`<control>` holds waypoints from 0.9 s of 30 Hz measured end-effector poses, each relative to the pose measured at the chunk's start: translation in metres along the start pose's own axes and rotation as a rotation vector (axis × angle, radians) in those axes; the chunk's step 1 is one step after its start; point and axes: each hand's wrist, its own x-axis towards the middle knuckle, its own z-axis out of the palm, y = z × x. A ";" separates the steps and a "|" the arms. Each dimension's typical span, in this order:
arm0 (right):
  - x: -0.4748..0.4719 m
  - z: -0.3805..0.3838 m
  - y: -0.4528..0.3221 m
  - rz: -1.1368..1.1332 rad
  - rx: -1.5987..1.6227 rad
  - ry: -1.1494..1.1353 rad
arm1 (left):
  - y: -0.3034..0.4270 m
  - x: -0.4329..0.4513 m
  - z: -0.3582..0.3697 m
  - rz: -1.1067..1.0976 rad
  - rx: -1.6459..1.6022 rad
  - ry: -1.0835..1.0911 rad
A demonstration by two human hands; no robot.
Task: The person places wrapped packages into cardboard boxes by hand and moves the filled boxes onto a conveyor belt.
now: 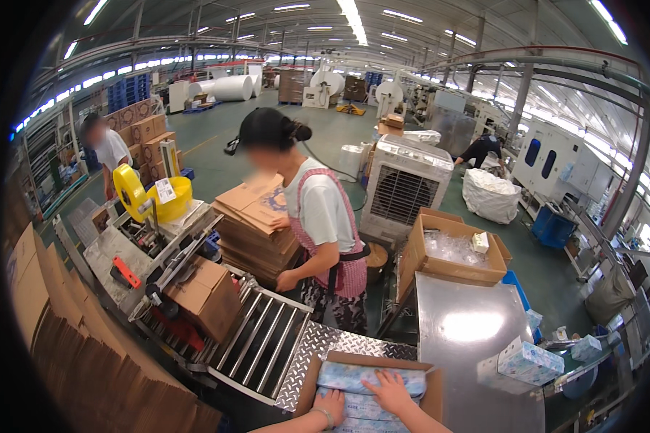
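Both my hands rest on blue-patterned plastic-wrapped packs (pixel 357 403) lying in an open cardboard box (pixel 433 389) at the lower middle. My left hand (pixel 330 405) lies with its fingers spread on the packs at the left, a bracelet on its wrist. Further up and to the right, my right hand (pixel 388 391) is spread over the topmost pack (pixel 336 377). Neither hand is closed around anything. The box stands at the end of a diamond-plate metal sheet (pixel 325 338), beside a steel table (pixel 455 303). My forearms cover part of the box.
A roller conveyor (pixel 260 335) leads left to a closed carton (pixel 216 297) at a tape machine (pixel 162 238). A co-worker (pixel 325 216) stands by stacked flat cartons (pixel 254 238). More flat cartons (pixel 97 373) fill the lower left. Wrapped packs (pixel 531 361) lie at the right.
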 end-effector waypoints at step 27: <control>-0.162 -0.006 0.069 0.884 1.072 -0.366 | -0.048 -0.091 -0.064 -0.514 -0.472 0.230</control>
